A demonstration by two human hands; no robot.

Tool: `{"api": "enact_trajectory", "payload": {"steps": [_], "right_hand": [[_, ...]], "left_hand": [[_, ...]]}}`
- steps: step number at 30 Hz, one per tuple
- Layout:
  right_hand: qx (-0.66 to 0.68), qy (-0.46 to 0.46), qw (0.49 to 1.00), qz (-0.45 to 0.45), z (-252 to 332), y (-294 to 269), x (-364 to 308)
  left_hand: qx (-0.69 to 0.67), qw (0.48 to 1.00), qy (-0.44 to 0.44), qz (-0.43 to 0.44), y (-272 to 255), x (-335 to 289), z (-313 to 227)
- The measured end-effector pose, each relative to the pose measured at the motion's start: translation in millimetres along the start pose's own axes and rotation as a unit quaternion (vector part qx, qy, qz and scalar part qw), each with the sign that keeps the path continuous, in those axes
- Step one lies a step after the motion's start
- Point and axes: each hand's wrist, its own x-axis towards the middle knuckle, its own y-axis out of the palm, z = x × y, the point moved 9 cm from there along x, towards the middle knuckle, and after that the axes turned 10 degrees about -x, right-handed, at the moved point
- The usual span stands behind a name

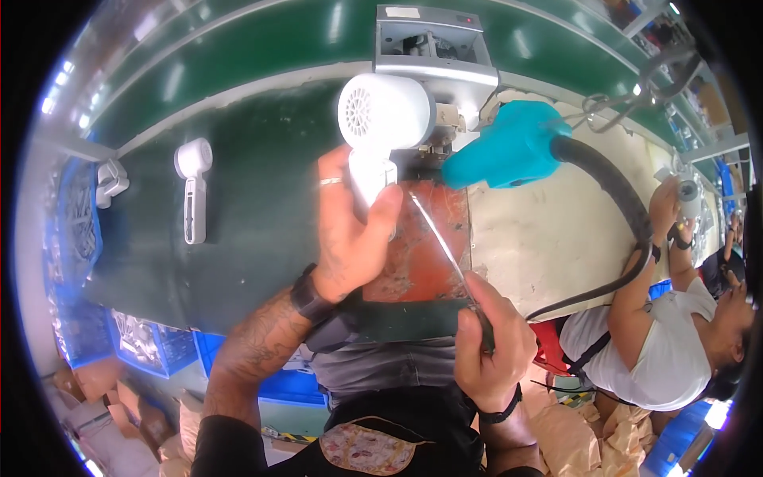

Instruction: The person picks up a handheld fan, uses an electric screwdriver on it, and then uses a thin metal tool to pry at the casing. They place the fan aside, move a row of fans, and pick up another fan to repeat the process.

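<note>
My left hand (350, 230) grips the handle of a white hair dryer (385, 119), holding it upright over a worn red mat (425, 254) on the green bench. The dryer's round rear grille faces me. My right hand (489, 342) is closed on a thin metal rod-like tool (441, 234) whose tip slants up toward the dryer's handle. A turquoise power screwdriver (509, 147) with a thick black hose (620, 199) hangs just right of the dryer.
A second white hair dryer (193, 187) lies on the green conveyor (254, 159) at left. A grey metal fixture (433, 48) stands behind. Blue parts bins (147, 342) sit lower left. Another person (675, 334) works at right.
</note>
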Motion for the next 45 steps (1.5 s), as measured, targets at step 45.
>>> {"api": "enact_trajectory", "payload": {"steps": [45], "right_hand": [[-0.025, -0.031, 0.998, 0.05, 17.5, 3.9, 17.5]], "left_hand": [[-0.003, 1.0, -0.019, 0.014, 7.8, -3.5, -2.2]]}}
